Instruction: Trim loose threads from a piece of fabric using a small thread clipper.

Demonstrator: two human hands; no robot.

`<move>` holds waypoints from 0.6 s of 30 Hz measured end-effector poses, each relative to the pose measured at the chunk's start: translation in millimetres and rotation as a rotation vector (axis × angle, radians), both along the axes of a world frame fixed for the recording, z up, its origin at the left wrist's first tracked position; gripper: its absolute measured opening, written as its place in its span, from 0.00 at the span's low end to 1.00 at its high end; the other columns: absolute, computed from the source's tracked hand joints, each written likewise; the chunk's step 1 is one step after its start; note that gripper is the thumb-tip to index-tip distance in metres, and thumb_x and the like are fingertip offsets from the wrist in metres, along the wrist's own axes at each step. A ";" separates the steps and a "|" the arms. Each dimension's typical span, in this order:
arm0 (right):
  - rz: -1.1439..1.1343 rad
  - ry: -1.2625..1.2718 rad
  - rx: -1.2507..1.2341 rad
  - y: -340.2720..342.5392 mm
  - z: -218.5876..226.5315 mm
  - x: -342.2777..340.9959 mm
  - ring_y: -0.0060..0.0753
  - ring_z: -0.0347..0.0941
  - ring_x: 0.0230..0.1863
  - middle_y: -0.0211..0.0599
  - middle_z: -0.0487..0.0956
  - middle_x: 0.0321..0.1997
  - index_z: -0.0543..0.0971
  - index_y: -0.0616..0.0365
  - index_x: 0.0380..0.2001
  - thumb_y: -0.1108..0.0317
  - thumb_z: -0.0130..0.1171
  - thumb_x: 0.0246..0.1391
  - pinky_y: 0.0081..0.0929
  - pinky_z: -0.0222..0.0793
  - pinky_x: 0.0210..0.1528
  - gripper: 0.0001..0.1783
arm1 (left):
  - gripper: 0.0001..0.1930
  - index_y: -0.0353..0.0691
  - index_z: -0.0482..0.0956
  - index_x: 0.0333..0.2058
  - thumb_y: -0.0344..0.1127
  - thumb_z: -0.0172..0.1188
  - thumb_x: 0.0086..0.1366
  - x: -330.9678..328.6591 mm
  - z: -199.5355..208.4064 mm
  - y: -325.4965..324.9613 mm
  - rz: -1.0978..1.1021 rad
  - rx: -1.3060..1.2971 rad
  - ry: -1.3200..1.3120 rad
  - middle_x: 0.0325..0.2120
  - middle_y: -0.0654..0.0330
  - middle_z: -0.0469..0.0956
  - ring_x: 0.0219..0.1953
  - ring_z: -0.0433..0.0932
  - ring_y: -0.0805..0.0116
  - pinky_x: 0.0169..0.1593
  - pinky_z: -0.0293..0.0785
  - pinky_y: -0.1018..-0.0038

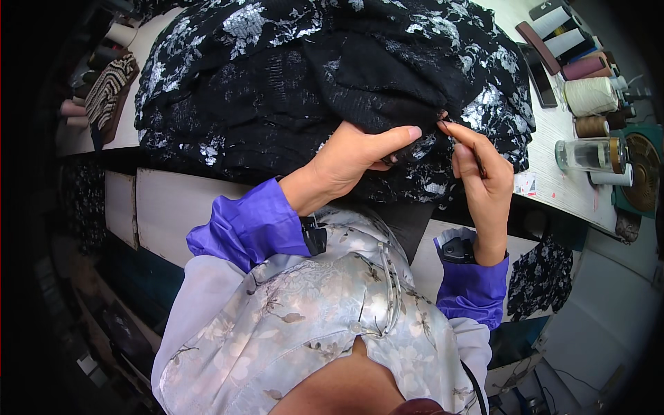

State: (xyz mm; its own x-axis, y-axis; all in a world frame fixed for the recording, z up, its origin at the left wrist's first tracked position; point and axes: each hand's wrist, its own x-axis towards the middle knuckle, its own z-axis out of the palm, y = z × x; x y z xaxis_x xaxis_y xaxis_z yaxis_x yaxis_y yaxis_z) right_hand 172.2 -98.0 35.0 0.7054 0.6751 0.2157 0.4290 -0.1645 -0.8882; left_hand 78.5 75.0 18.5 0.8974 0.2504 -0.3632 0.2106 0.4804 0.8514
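Note:
A large heap of black knit fabric with a silver-white floral pattern (245, 31) covers most of the white table. My left hand (353, 155) is closed on a fold of it near the heap's front edge, thumb lying on top and fingers tucked under the cloth. Just to the right, my right hand (484, 162) is pinched, its fingertips close beside the held fold. Something thin and dark shows in its palm and at the fingertips, too small to make out. Purple sleeve covers (252, 225) and black wrist bands are on both my forearms.
On the table's right stand several thread cones (591, 95), a clear lidded jar (588, 154), a dark phone-like slab (538, 75) and a green fan (640, 166). More spools and a striped knit piece (111, 90) lie at the left. Patterned black cloth (543, 277) hangs below the right edge.

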 end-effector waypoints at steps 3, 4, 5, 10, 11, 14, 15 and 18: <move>-0.002 -0.016 0.018 -0.3 -1.1 -0.8 0.19 0.77 0.33 0.38 0.83 0.40 0.80 0.61 0.46 0.80 0.54 0.57 0.14 0.68 0.36 0.14 | 0.14 0.39 0.79 0.45 0.31 0.65 0.59 -1.3 0.3 0.2 -0.016 -0.014 -0.012 0.36 0.66 0.81 0.34 0.78 0.80 0.33 0.76 0.82; -0.002 -0.010 0.014 -0.3 -0.4 -1.4 0.17 0.75 0.31 0.38 0.83 0.40 0.80 0.61 0.46 0.80 0.54 0.57 0.14 0.68 0.34 0.14 | 0.14 0.39 0.79 0.45 0.31 0.65 0.59 -1.9 0.5 0.0 -0.014 -0.012 -0.014 0.36 0.66 0.81 0.34 0.78 0.80 0.33 0.76 0.82; -0.003 -0.001 0.006 0.0 0.2 -1.2 0.16 0.73 0.29 0.37 0.83 0.39 0.80 0.61 0.46 0.80 0.54 0.57 0.14 0.67 0.33 0.14 | 0.15 0.39 0.79 0.45 0.31 0.65 0.59 -1.5 -0.1 0.3 -0.019 0.000 -0.014 0.37 0.66 0.81 0.34 0.78 0.80 0.33 0.76 0.82; 0.026 0.066 -0.015 0.1 4.2 1.4 0.12 0.67 0.25 0.34 0.82 0.37 0.79 0.62 0.46 0.80 0.53 0.57 0.12 0.63 0.28 0.14 | 0.15 0.39 0.78 0.46 0.32 0.65 0.59 0.3 -4.8 -0.6 0.005 0.030 -0.032 0.37 0.65 0.81 0.33 0.78 0.80 0.31 0.75 0.83; 0.044 0.075 -0.008 -0.5 4.3 2.7 0.12 0.65 0.23 0.33 0.82 0.36 0.79 0.62 0.46 0.80 0.53 0.57 0.12 0.61 0.27 0.14 | 0.15 0.39 0.78 0.46 0.32 0.65 0.59 0.6 -3.6 -0.6 0.002 0.028 -0.015 0.36 0.65 0.81 0.33 0.78 0.80 0.30 0.75 0.83; 0.060 0.050 0.010 -1.1 -0.7 5.4 0.11 0.64 0.23 0.32 0.82 0.36 0.79 0.62 0.47 0.80 0.53 0.58 0.12 0.60 0.27 0.14 | 0.15 0.39 0.78 0.45 0.32 0.66 0.59 0.9 -1.5 -0.6 -0.010 0.022 0.011 0.36 0.65 0.81 0.33 0.78 0.81 0.29 0.74 0.84; 0.060 0.049 0.010 -0.3 -1.3 5.3 0.11 0.64 0.23 0.32 0.82 0.36 0.79 0.62 0.47 0.80 0.53 0.58 0.12 0.60 0.27 0.14 | 0.15 0.39 0.79 0.45 0.33 0.66 0.59 0.8 -1.2 -0.5 -0.021 0.020 0.021 0.35 0.66 0.80 0.33 0.78 0.82 0.28 0.74 0.85; 0.048 0.044 0.048 2.6 -2.3 4.9 0.12 0.66 0.24 0.33 0.82 0.36 0.80 0.62 0.46 0.80 0.54 0.57 0.12 0.61 0.27 0.13 | 0.15 0.40 0.79 0.45 0.33 0.66 0.59 0.4 -4.1 0.8 -0.033 0.013 0.006 0.34 0.67 0.80 0.32 0.77 0.83 0.25 0.72 0.86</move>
State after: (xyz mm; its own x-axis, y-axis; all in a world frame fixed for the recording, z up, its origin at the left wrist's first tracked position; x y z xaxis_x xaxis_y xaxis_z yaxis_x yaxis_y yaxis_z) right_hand 177.2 -95.5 32.6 0.6820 0.6982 0.2179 0.3959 -0.1019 -0.9126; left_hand 78.9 75.8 14.5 0.9032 0.2258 -0.3651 0.2308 0.4618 0.8565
